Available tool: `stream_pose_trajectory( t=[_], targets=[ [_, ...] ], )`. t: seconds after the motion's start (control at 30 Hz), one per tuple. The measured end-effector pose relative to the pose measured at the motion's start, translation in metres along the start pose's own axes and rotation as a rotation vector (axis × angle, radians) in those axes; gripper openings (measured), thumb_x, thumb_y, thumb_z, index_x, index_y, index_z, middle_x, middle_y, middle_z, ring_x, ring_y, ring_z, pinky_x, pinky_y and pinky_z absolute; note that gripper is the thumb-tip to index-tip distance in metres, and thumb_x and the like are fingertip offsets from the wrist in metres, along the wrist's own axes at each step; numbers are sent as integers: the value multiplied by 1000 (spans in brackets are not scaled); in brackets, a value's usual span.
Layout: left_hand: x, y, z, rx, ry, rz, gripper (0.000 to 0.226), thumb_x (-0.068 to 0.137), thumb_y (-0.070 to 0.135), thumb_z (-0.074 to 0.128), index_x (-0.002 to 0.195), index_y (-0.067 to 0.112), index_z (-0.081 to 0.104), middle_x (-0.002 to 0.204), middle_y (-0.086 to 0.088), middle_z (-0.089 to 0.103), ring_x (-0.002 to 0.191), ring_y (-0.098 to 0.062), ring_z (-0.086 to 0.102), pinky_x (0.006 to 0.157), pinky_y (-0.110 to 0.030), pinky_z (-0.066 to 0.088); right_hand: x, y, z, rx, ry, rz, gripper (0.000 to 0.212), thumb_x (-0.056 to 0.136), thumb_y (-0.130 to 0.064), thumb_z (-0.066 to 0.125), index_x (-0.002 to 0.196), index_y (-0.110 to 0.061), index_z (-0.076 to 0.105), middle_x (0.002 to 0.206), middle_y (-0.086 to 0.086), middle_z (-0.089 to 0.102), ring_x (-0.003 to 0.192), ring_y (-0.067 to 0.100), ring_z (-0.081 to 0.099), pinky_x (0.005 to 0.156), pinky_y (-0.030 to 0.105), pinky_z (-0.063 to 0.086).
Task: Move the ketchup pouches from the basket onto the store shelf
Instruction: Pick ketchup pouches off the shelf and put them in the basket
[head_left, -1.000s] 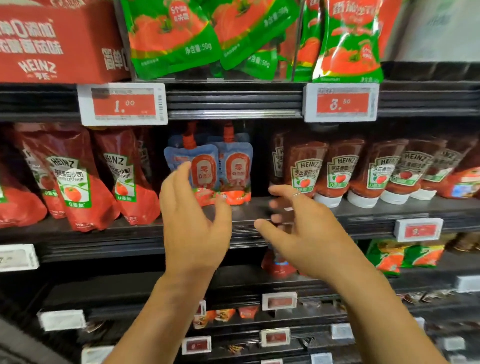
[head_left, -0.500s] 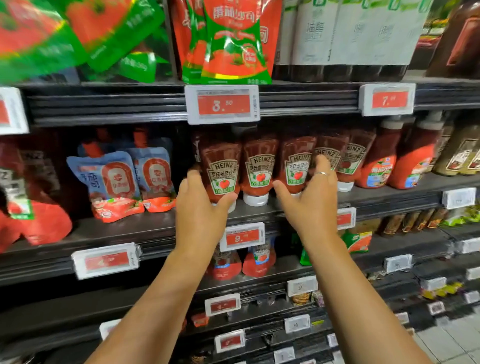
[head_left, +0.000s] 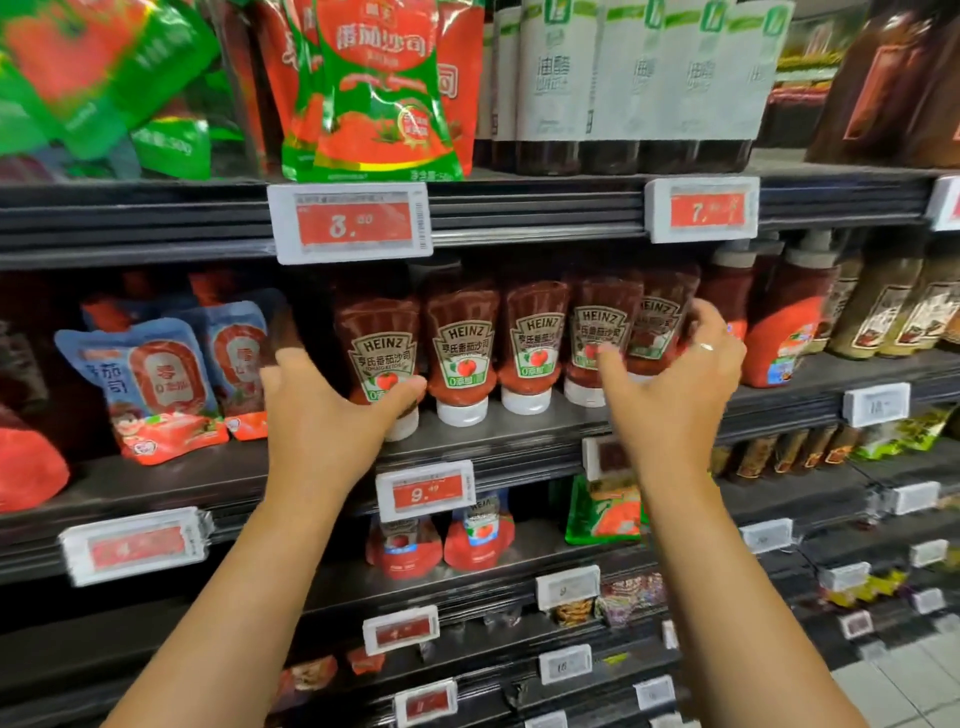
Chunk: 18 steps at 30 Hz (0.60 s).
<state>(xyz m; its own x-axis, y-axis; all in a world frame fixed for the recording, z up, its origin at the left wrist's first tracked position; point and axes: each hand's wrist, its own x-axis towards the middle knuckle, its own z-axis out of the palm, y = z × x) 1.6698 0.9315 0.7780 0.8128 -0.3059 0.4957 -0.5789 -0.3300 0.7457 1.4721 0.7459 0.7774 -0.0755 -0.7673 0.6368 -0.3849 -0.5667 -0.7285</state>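
Two blue ketchup pouches stand at the left of the middle shelf; no basket is in view. Right of them stands a row of several upside-down Heinz ketchup bottles. My left hand holds nothing. It reaches to the left end of that row with its fingers straight beside the first bottle and its thumb touching that bottle's lower front. At the row's right end, my right hand curls its fingers round the side of the last bottle, the thumb in front of its neighbour.
Red and green sauce pouches and white-labelled bottles fill the shelf above. More red bottles stand right of the Heinz row. A red pouch sits at far left. Price tags line the shelf edges, with small sachets on the lower shelves.
The view swung right, from the blue pouches to the Heinz bottles. Both hands spread apart to the two ends of that row, and my right fingers curled.
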Motion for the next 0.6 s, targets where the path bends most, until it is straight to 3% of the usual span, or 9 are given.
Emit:
stream_pose_trajectory(
  t=[0.07,0.2,0.3,0.37,0.47,0.53,0.6],
  targets=[
    [5,5,4,10,-53,-38,84,53,68,85,97,16,36,101,-6,45,90,-20,44,71,-33,38,13,11,-3,-3,-52,75,87,81,-38,77,150,-8,33,146,18,41,137,34,38,116,43,32],
    [6,3,14,-55,-83,-34,73,58,57,89,94,18,40,86,6,48,80,-15,52,56,-21,35,29,29,1,-24,-183,112,74,96,-29,63,153,0,27,151,21,42,139,34,41,115,40,34],
    [6,-6,20,-83,-107,-9,75,61,53,90,105,19,39,94,0,60,91,-22,60,66,-30,48,41,36,2,-121,-178,77,66,96,-30,63,146,2,37,141,24,50,130,38,47,106,42,40],
    [7,-11,22,-75,-106,14,79,62,53,89,115,20,40,103,-4,64,96,-23,62,74,-36,51,51,38,2,-200,-208,23,51,94,-29,66,130,2,48,127,24,53,120,41,50,95,41,41],
    [8,-13,22,-79,-74,43,90,61,52,89,129,19,40,98,7,59,89,-16,59,71,-30,47,69,39,0,-202,-291,58,30,91,-30,67,99,-6,51,100,19,63,102,40,58,77,40,41],
    [8,-14,23,-86,-72,57,90,61,52,89,130,21,40,95,11,56,86,-14,57,68,-27,45,80,41,-3,-233,-371,104,33,90,-37,66,90,-11,47,90,15,65,92,36,60,70,35,37],
    [8,-16,23,-86,-83,71,88,62,53,88,129,22,40,96,10,58,86,-15,58,66,-27,45,86,41,-3,-201,-475,146,36,92,-41,64,86,-9,49,73,8,68,70,28,63,59,32,40]
  ],
)
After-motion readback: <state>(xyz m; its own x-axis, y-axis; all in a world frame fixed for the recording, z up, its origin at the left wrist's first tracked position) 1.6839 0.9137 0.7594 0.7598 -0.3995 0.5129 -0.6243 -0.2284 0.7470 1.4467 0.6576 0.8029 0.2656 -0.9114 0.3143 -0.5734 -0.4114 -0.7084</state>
